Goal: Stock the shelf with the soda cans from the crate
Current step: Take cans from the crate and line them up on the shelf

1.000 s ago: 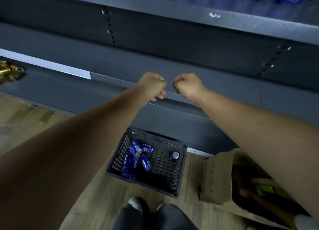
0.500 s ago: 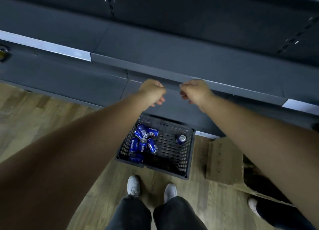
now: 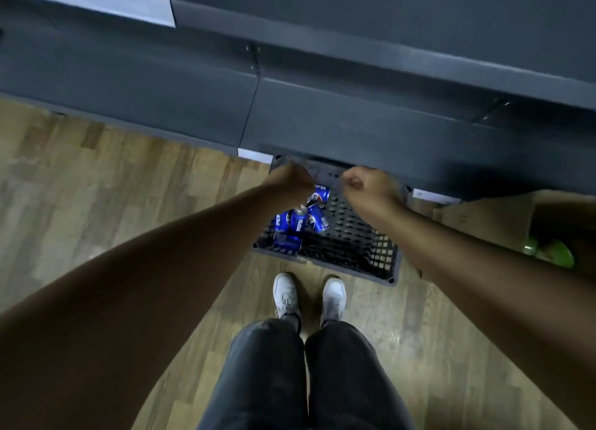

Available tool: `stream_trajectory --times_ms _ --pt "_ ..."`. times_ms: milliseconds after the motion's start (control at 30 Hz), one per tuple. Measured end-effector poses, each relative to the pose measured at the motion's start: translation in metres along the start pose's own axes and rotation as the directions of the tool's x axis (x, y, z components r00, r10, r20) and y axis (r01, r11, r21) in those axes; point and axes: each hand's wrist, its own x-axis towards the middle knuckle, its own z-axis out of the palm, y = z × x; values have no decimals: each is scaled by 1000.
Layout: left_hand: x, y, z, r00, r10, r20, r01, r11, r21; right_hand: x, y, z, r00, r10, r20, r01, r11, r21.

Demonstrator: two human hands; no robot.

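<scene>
Both my arms reach forward and down over the crate [image 3: 383,255], a dark plastic one with lattice walls that sits on the wooden floor [image 3: 96,188], its far side up against the foot of the shelf [image 3: 354,113]. My left hand [image 3: 292,184] is balled up with the knuckles toward me, above the crate's far left corner; I see nothing in it, though the picture is blurred there. My right hand [image 3: 371,188] is clenched too, thumb laid over the curled fingers, empty, above the far wall of the crate a little right of its middle. The two fists are near each other but apart. The soda cans [image 3: 300,223] lie in the left half of the crate, blue ones heaped on their sides, one of them just beside my left fist; how many there are I cannot tell. The right half of the crate shows its bare gridded bottom. The shelf is dark grey, with a pale strip [image 3: 96,2] along part of its front edge. My white shoes [image 3: 285,294] stand just short of the crate's near wall, dark trousers above them. To the right of the crate stands a cardboard box [image 3: 483,217] with something green [image 3: 554,252] in it.
</scene>
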Motion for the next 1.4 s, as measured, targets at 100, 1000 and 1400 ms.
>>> stream_trajectory --times_ms 100,1000,1400 --pt "17 -27 28 986 -165 38 168 980 -108 13 30 22 992 116 49 -121 986 115" --pt "158 -205 262 873 -362 328 380 925 9 92 253 242 788 402 467 -358 915 -186" --pt "265 -198 280 975 -20 221 6 998 66 190 323 299 861 336 382 -251 934 -256"
